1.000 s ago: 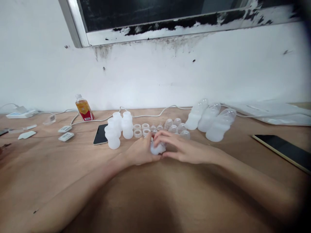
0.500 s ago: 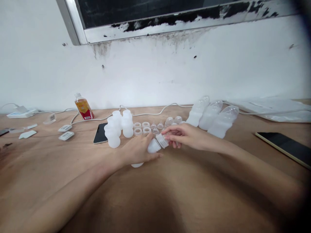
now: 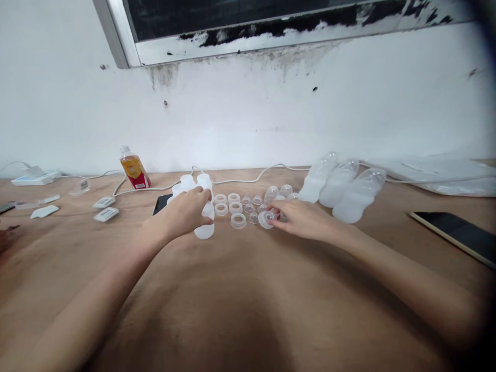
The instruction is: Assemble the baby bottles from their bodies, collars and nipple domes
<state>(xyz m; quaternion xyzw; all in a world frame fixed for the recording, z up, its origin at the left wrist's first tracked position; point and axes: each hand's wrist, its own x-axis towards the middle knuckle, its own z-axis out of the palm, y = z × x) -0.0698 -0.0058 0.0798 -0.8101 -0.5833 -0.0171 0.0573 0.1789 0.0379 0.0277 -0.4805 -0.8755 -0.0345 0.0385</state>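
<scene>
My left hand [image 3: 182, 212] is curled round a frosted white baby bottle [image 3: 204, 230], set down at the near end of the group of white bottles [image 3: 186, 181], which it partly hides. Thumb and fingers of my right hand [image 3: 300, 217] pinch a clear domed piece with a whitish round base [image 3: 265, 219], low over the table; whether it is a cap or a teat I cannot tell. Between the hands lie translucent screw rings [image 3: 221, 209], one loose ring [image 3: 238, 221] nearer me, and several clear teats [image 3: 248, 208]. Clear domed caps [image 3: 271, 193] stand behind my right fingers.
Three capped bottles [image 3: 354, 196] lie tilted at the right, before a plastic bag [image 3: 430, 175]. One phone [image 3: 453, 235] is far right; another [image 3: 159, 205] lies behind my left hand. A drink bottle [image 3: 134, 168], white cable [image 3: 251, 181] and small labelled boxes [image 3: 106, 214] are farther back.
My hands have moved apart. The left carried the bottle leftward to the other bottles. The ridged piece held against it is gone from there; a loose ring and the domed piece now show.
</scene>
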